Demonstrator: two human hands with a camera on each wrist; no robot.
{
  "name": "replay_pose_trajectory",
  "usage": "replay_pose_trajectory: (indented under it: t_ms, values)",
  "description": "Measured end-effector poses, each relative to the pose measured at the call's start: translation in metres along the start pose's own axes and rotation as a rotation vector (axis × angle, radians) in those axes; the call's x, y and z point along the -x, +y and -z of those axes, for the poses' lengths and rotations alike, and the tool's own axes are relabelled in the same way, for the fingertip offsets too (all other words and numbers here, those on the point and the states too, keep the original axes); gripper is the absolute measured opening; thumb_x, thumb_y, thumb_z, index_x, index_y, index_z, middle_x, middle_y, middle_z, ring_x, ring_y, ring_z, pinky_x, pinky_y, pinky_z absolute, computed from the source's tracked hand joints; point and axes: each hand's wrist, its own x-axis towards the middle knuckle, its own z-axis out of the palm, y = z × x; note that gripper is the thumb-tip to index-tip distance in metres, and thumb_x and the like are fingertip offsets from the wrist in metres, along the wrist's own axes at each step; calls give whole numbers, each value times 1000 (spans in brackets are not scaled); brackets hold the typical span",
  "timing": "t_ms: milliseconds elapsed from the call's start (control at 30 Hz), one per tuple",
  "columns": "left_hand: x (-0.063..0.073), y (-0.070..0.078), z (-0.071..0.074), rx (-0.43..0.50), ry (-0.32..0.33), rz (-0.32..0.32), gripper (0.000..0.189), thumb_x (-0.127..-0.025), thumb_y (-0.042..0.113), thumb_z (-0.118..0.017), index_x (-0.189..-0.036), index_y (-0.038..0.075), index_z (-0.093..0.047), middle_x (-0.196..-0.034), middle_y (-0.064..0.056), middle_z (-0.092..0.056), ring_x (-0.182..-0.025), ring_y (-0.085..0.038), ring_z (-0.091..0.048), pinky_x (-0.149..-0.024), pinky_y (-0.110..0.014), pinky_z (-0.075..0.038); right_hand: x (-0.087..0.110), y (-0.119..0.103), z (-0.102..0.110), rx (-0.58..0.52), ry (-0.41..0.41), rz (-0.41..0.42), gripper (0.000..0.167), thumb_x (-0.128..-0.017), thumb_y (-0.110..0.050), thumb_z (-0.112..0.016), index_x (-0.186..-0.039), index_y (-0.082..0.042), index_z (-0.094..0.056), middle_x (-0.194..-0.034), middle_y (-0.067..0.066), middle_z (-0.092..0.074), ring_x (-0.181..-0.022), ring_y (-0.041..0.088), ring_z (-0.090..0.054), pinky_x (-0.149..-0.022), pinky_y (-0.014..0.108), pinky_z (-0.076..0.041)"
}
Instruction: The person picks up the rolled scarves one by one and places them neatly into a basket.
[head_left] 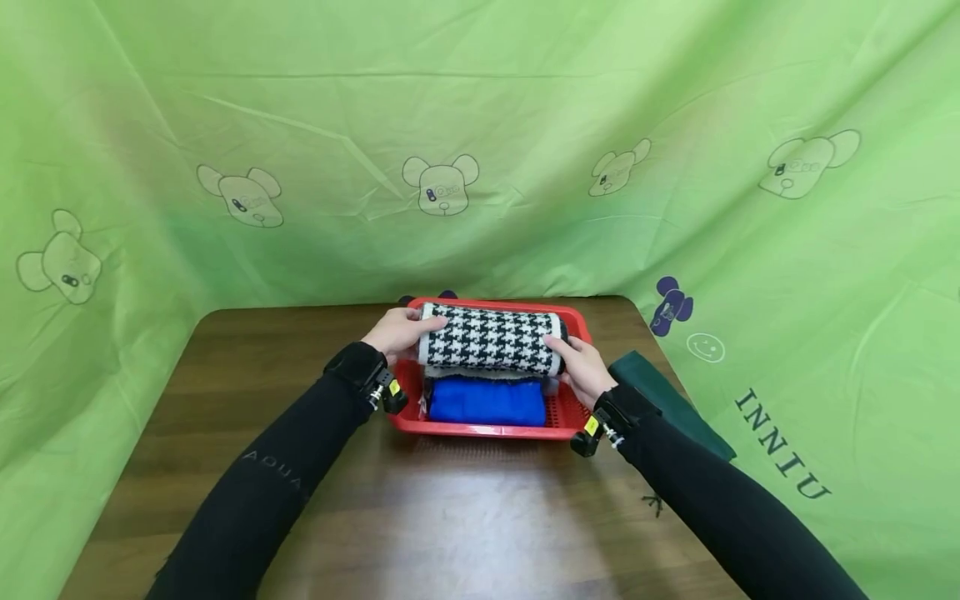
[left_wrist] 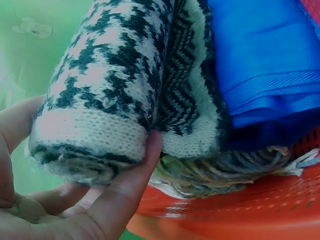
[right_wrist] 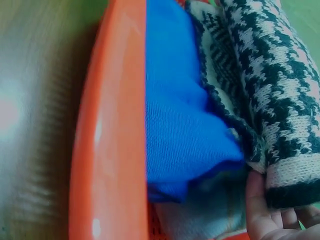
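A black-and-white houndstooth knit scarf, rolled into a thick bundle, lies across the far half of a red plastic basket. My left hand grips its left end, thumb on top; in the left wrist view fingers curve around the roll's coiled end. At the other end my right hand holds the roll, thumb over the top edge. A loose flap of the same knit hangs from the roll towards a folded blue cloth. Yarn fringe and a pale cloth show below.
A folded dark green cloth lies to the right of the basket, partly behind my right forearm. Under everything is a brown wooden table. A green printed curtain hangs along the table's back and sides.
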Motion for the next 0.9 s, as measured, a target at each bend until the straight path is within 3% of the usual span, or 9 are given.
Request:
replay_pose_trajectory:
  t_ms: [200, 300, 400, 500, 700, 900]
  values:
    - [-8, -3, -1, -36, 14, -15, 61, -107, 31, -67, -155, -2, -49, -135, -22, -64, -102, -23, -68, -93, -36, -60, -5, 2, 1, 19, 16, -15, 66, -110, -38, -61, -159, 2, -40, -142, 16, -57, -105, 11, -63, -87, 21, -56]
    - [-14, -6, -1, -84, 29, -13, 69, -107, 34, -67, -160, -2, -43, -148, -24, -58, -120, -30, -66, -104, -42, -56, -9, 2, 2, 39, 24, -19, 65, -110, -37, -62, -158, 2, -42, -141, 16, -58, -103, 11, -64, -87, 20, -56]
    - [-21, -9, 0, -149, 55, -5, 77, -106, 37, -68, -164, -1, -35, -161, -24, -46, -141, -36, -53, -116, -48, -47, -14, 2, 3, 58, 29, -15, 67, -109, -37, -62, -159, 3, -41, -147, 20, -55, -108, 15, -65, -90, 23, -56]
    - [-26, -11, 1, -202, 84, 2, 80, -106, 40, -68, -166, 0, -32, -168, -22, -37, -152, -38, -39, -123, -51, -38, -17, 2, 3, 85, 32, -3, 68, -109, -38, -62, -160, 3, -41, -153, 23, -52, -116, 20, -64, -94, 27, -57]
    - [-27, -12, -2, -240, 115, -18, 78, -106, 39, -68, -165, 0, -34, -168, -23, -35, -153, -41, -37, -123, -53, -37, -18, 0, 4, 140, 52, 8, 67, -109, -38, -63, -159, 0, -43, -155, 22, -51, -124, 26, -59, -100, 32, -53]
    - [-33, -14, -4, -192, 152, -51, 76, -106, 36, -69, -164, 1, -36, -168, -23, -35, -153, -40, -36, -124, -51, -36, -17, -4, 3, 195, 80, 36, 69, -107, -42, -64, -160, -2, -43, -152, 20, -52, -109, 19, -57, -91, 28, -48]
